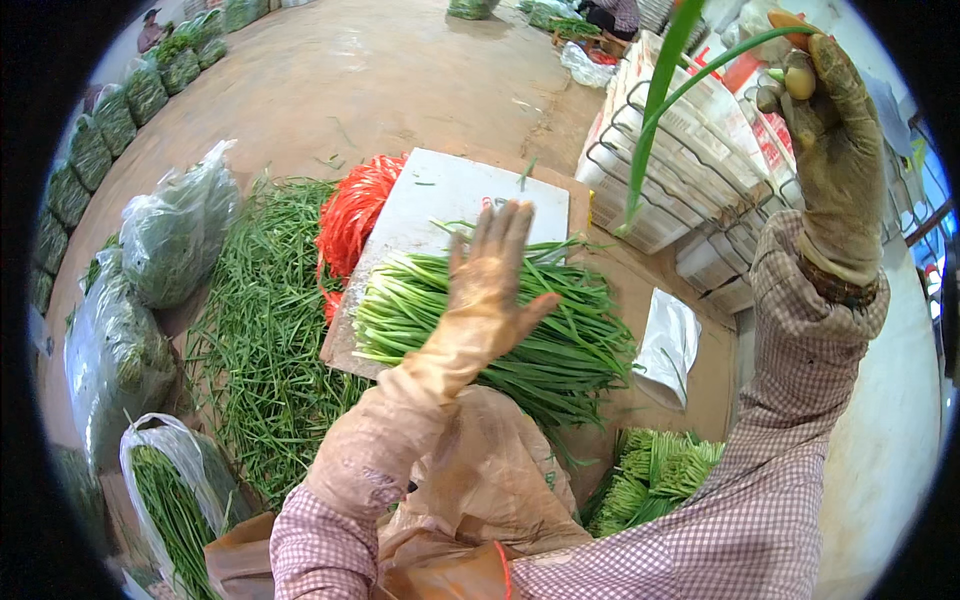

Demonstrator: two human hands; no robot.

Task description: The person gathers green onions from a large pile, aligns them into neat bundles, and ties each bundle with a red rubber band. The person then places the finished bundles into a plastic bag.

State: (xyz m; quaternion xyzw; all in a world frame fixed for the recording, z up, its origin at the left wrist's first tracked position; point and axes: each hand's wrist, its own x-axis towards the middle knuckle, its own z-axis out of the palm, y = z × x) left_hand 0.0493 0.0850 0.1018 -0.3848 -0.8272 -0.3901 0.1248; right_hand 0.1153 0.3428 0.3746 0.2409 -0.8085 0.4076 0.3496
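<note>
My left hand [487, 292], in a thin stained glove, lies palm down with spread fingers on a heap of green garlic chives [555, 322]. The heap rests on a pale board [480, 187], white stem ends to the left and leaves to the right. My right hand [817, 90], in a dirty glove, is raised at the upper right. Its bent fingers hold a few long green leaves [667, 112] that hang down to the left. A small red-and-white item [489, 202] shows just beyond my left fingertips, partly hidden.
Red plastic ties [360, 210] lie left of the board, beside loose cut leaves [277, 315]. Filled plastic bags [180, 225] stand farther left. A white bag [667, 345] and stacked bundles [652, 480] lie right. Wire racking [675, 165] holds white boxes. People sit far off.
</note>
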